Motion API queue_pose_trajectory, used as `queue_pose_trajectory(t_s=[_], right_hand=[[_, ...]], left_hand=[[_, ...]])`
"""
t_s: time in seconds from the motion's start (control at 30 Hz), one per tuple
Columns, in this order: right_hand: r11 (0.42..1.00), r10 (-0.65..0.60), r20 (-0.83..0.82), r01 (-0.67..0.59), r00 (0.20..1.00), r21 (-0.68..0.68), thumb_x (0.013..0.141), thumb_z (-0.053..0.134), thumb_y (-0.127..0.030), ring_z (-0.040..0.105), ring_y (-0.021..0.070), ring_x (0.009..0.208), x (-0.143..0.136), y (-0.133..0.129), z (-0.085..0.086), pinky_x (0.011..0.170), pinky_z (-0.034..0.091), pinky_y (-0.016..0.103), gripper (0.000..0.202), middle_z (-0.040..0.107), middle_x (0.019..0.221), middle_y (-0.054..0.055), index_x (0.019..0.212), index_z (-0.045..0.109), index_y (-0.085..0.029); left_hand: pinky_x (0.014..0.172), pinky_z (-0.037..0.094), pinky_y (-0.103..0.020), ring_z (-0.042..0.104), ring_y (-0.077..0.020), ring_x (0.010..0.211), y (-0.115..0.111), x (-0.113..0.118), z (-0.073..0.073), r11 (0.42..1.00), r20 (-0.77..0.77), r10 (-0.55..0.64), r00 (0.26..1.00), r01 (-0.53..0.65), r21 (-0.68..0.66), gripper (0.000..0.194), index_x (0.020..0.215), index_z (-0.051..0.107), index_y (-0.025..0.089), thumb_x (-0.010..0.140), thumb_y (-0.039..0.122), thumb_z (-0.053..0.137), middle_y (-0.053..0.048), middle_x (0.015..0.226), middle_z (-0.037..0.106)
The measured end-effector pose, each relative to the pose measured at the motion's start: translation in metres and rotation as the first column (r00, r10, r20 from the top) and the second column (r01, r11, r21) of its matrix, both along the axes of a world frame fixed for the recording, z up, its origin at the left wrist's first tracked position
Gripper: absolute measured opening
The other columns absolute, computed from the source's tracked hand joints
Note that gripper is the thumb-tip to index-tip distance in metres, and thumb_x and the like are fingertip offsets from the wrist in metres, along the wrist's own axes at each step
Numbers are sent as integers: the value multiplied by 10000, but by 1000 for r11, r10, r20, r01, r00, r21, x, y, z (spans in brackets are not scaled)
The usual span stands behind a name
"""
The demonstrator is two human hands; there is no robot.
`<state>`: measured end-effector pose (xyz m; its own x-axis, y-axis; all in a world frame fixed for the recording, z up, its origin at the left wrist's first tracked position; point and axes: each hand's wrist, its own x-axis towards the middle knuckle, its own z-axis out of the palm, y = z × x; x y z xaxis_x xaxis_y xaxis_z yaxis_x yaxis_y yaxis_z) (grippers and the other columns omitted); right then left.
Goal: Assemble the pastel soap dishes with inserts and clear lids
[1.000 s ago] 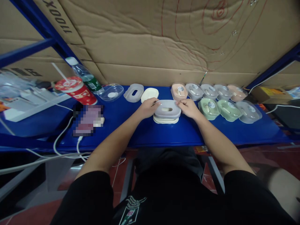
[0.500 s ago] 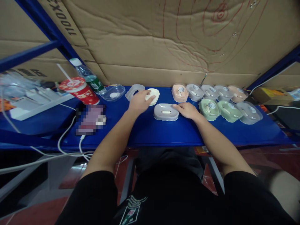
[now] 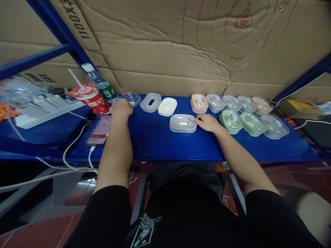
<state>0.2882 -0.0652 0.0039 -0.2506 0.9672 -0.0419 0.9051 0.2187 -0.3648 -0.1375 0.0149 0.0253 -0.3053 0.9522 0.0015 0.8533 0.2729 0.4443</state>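
Note:
My left hand [image 3: 122,108] is at the near left side of a clear plastic lid [image 3: 135,98] with a round white sticker, its fingers curled over the edge and partly hidden. My right hand [image 3: 207,122] pinches the right end of a grey soap box [image 3: 178,127], thumb on its rim, fingers beside it. The box lies flat and has a white oval in its middle. Behind it rest a cream oval tray [image 3: 167,106] and a translucent grey piece [image 3: 152,106] with an oval slot.
Several lidded boxes stand at the right, among them a peach one [image 3: 199,103] and a green one [image 3: 231,121]. A red cup [image 3: 97,102], a water bottle [image 3: 107,91] and a phone [image 3: 100,129] with a cable are at the left. Cardboard [image 3: 155,62] backs the blue table [image 3: 165,148].
My left hand has left the cream tray and moved left to the clear lid. My right hand stays at the grey soap box.

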Motion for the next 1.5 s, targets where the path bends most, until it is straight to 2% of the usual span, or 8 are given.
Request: queue_pose_trajectory(t_s=[0.17,0.4,0.5,0.67,0.8,1.03,1.27,1.5], right_hand=[[1000,1,1,-1,1000,11,1027,413,-823,640,228,787,0,-1,0,644,329,334,688,737,828,65,809,685,-230],[973,-89,-235,135,968,189,1018,606,-627,707,267,900,-3,-3,2,750,450,345,455,784,949,69,1186,727,-222],[945,-29,-379,149,925,291,1010,614,-619,696,259,879,-4,-5,4,831,502,374,540,775,1004,77,1364,651,-212],[963,105,-511,41,853,266,980,604,-708,636,219,744,-10,-13,7,768,513,381,706,749,1034,75,1489,569,-220],[975,137,-537,-19,832,219,915,646,-779,594,203,716,-16,-16,8,728,477,351,658,685,827,27,1237,692,-206],[979,-20,-496,118,868,167,904,600,-851,562,177,681,-16,-13,8,647,385,315,636,642,702,19,742,560,-237],[990,-105,-93,113,990,83,1007,540,-754,625,222,764,-16,-12,11,633,328,335,622,699,746,54,667,576,-234],[992,-106,-98,112,990,53,1038,464,-759,627,222,775,-16,-9,5,626,314,335,650,697,759,53,670,573,-235]], left_hand=[[1000,507,-511,650,-341,1220,-10,9,7,989,-54,102,993,-96,114,267,961,730,206,922,466,779,-77,1063,767],[1002,485,-466,673,-303,1154,-36,47,27,859,11,-24,1000,15,513,282,1221,664,227,994,394,674,-53,1158,761],[919,520,-390,705,-246,986,-48,80,26,807,37,-241,970,179,563,441,1386,657,239,979,411,672,-50,1104,792],[649,482,-296,577,-140,630,-73,131,10,672,235,-712,662,545,502,479,1313,747,209,927,489,699,-34,834,770],[617,502,-300,631,-154,641,-81,146,4,635,485,-765,425,624,455,482,1266,775,189,906,506,741,-54,793,767],[744,573,-332,722,-200,829,-60,141,-5,716,425,-696,579,598,359,464,1271,758,181,949,510,707,-96,982,814],[1018,550,-426,712,-287,1182,-69,146,-2,714,14,-688,726,673,195,382,1191,788,254,1002,533,608,-81,1259,787],[1075,525,-473,684,-325,1248,-70,149,-4,743,-27,-662,749,660,115,504,1240,773,222,1064,564,446,-116,1367,737]])
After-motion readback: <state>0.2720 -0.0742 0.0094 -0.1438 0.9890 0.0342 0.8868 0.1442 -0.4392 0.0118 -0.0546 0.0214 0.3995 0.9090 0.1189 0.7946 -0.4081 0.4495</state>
